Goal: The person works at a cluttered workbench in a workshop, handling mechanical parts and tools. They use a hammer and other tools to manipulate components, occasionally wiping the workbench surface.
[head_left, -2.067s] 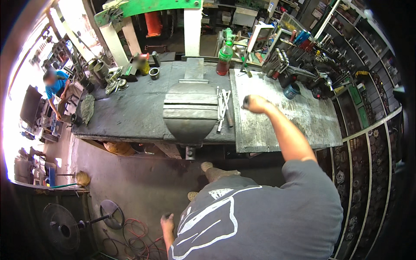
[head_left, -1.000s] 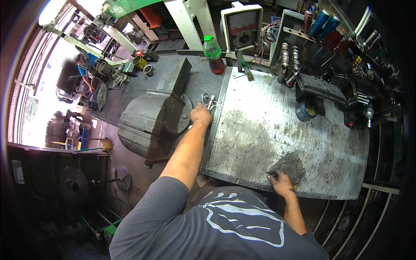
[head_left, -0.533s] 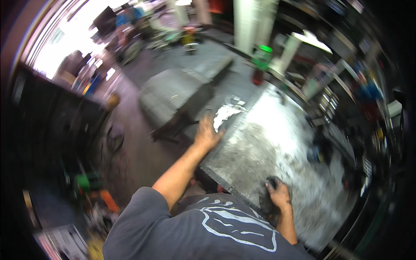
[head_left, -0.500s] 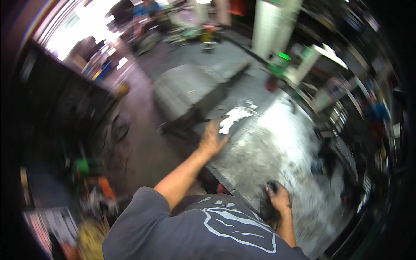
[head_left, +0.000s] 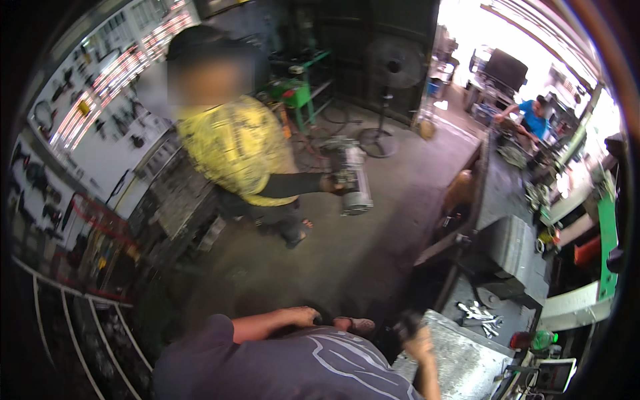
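Observation:
My left hand (head_left: 303, 316) is beside my waist, over the floor; its fingers are too small and blurred to read. My right hand (head_left: 419, 341) is at the near left edge of a worn metal bench top (head_left: 460, 350). Its fingers look dark and smeared, and whether they hold anything cannot be made out. Several wrenches (head_left: 481, 319) lie in a loose heap on the bench, beyond my right hand. In front of me a co-worker in a yellow shirt (head_left: 233, 147) carries a grey metal motor-like housing (head_left: 355, 179) in one hand.
A big grey metal block (head_left: 503, 257) sits on the long bench at right, near a green-capped bottle (head_left: 543, 340). A standing fan (head_left: 393, 67) and a green rack (head_left: 310, 93) are at the back. Tools hang on the left wall panel (head_left: 100, 107). Another person in blue (head_left: 535, 120) sits far right.
My view has swung left toward the co-worker. My left hand has left the bench by the wrenches and come back to my waist. My right hand is now at the bench's edge.

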`<state>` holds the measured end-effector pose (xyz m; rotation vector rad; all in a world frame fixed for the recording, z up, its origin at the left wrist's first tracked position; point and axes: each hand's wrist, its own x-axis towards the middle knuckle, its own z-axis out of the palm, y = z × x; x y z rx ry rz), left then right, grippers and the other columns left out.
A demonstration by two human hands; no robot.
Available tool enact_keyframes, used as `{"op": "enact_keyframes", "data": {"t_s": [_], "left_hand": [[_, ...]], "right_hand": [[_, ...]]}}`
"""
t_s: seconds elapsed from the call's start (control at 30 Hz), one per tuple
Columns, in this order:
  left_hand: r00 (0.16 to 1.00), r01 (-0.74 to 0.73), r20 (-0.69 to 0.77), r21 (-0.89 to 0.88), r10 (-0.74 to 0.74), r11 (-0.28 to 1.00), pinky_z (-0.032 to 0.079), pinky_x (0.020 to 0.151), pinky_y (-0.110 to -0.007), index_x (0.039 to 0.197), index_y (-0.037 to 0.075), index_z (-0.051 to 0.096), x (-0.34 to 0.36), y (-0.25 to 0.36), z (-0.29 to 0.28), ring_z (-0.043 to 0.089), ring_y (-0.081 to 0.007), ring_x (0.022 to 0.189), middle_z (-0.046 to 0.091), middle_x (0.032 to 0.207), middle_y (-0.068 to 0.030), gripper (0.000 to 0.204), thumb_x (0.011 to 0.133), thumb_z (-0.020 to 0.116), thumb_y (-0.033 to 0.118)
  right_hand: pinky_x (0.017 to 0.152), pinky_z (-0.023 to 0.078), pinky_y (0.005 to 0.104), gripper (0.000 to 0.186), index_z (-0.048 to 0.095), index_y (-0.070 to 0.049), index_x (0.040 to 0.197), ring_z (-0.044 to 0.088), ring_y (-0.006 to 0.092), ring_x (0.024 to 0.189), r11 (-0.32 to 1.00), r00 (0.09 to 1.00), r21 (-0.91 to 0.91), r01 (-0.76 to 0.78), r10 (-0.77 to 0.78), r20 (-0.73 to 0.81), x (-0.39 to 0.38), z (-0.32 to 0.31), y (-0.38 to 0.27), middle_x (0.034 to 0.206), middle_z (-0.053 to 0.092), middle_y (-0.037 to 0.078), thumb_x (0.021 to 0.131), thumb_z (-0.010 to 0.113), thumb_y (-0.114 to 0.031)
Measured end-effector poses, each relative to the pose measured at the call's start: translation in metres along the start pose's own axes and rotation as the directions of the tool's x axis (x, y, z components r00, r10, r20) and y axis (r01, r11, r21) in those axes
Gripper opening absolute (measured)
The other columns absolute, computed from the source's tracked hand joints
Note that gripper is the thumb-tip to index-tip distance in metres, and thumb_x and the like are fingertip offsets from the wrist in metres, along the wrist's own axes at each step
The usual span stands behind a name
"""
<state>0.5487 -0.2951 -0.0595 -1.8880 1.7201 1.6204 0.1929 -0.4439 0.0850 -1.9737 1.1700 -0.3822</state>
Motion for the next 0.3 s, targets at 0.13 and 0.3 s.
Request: {"op": "enact_keyframes", "data": {"t_s": [0.13,0.3], "left_hand": [[0.968,0.114,-0.212,-0.113,-0.136,0.987,0.049,0.112,-0.048,0.144,0.008,0.063,-0.051,-0.073,0.036,0.061,-0.0383,0.133,0.065,0.142,-0.0224,0.062,0.093,0.075,0.041],[0.913,0.129,-0.376,-0.102,-0.159,0.986,0.049,0.111,-0.049,0.141,0.005,0.064,-0.126,-0.18,0.075,0.064,-0.0417,0.128,0.067,0.137,-0.0253,0.061,0.094,0.073,0.043]], "right_hand": [[0.109,0.05,0.0487,0.05,0.062,0.001,0.137,0.065,0.038,0.126,0.719,0.554,-0.336,0.608,-0.688,-0.47,0.067,-0.098,-0.122,0.132,0.069,0.02,0.091,0.078,-0.011],[0.125,0.024,0.0612,0.086,0.04,-0.008,0.162,0.037,0.0372,0.153,0.192,0.098,-0.171,0.966,-0.89,-0.445,-0.06,-0.125,-0.284,0.167,0.04,0.016,0.094,0.071,-0.052]]}}
